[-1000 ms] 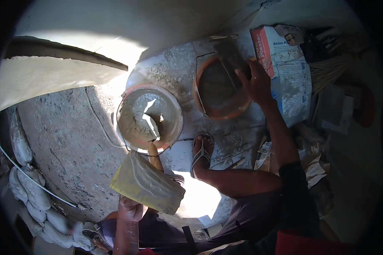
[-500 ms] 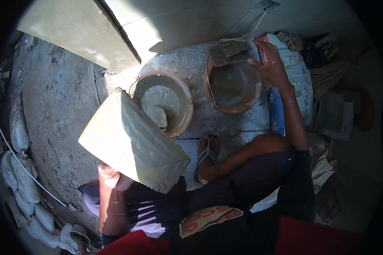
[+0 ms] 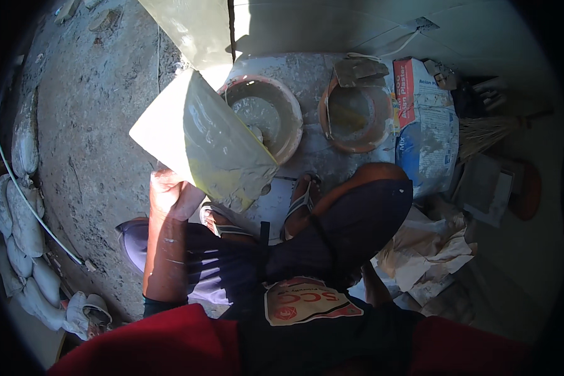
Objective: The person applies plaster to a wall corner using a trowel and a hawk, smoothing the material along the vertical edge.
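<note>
My left hand (image 3: 172,194) grips a board (image 3: 200,135), yellow under grey plaster, raised over my left leg and partly covering a bucket of grey mix (image 3: 282,100). My right hand (image 3: 374,282) is down beside my right thigh, its fingers hidden behind my leg and clothing. A right-hand bucket (image 3: 373,135) holds murky liquid, with a flat grey trowel (image 3: 360,72) resting across its far rim.
A printed plaster sack (image 3: 426,147) and straw broom (image 3: 482,135) lie right. Crumpled paper (image 3: 429,250) is beside my thigh. White sacks (image 3: 25,219) and a white pipe (image 3: 44,222) line the left. A panel (image 3: 194,28) and wall (image 3: 326,28) stand ahead.
My left hand has raised the board up and leftward. My right hand has left the trowel on the right bucket and dropped to beside my thigh. The view has shifted, bringing my lap higher.
</note>
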A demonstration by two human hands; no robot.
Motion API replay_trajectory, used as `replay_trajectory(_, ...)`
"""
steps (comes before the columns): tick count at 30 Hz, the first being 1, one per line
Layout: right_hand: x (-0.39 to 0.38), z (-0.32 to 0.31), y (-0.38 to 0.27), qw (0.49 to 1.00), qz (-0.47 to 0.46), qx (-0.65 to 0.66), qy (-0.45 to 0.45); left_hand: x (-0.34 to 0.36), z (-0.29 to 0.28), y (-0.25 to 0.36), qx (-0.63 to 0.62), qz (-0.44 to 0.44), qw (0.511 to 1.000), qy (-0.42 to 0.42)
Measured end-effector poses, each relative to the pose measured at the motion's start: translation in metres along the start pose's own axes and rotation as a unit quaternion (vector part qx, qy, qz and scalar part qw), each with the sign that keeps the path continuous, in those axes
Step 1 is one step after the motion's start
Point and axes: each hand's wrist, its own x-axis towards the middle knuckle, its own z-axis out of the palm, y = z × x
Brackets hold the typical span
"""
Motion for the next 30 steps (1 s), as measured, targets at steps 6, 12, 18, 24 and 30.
replay_trajectory(6,-0.045,0.01,0.021,0.999,0.022,0.033,0.019,0.027,0.021,0.014,-0.079,-0.041,0.987,-0.134)
replay_trajectory(12,-0.085,0.023,0.053,0.995,0.039,0.086,0.039,0.034,0.0,0.013,-0.11,-0.059,0.987,-0.103)
replay_trajectory(18,-0.115,0.031,0.077,0.99,0.048,0.128,0.038,0.05,-0.005,0.005,-0.132,-0.084,0.982,-0.108)
replay_trajectory(24,-0.132,0.051,0.051,1.0,0.016,-0.002,-0.012,0.043,-0.006,0.01,-0.091,-0.132,0.982,-0.104)
replay_trajectory(30,-0.108,0.059,0.039,0.993,-0.007,-0.1,0.062,0.024,-0.011,0.016,-0.06,-0.13,0.989,-0.034)
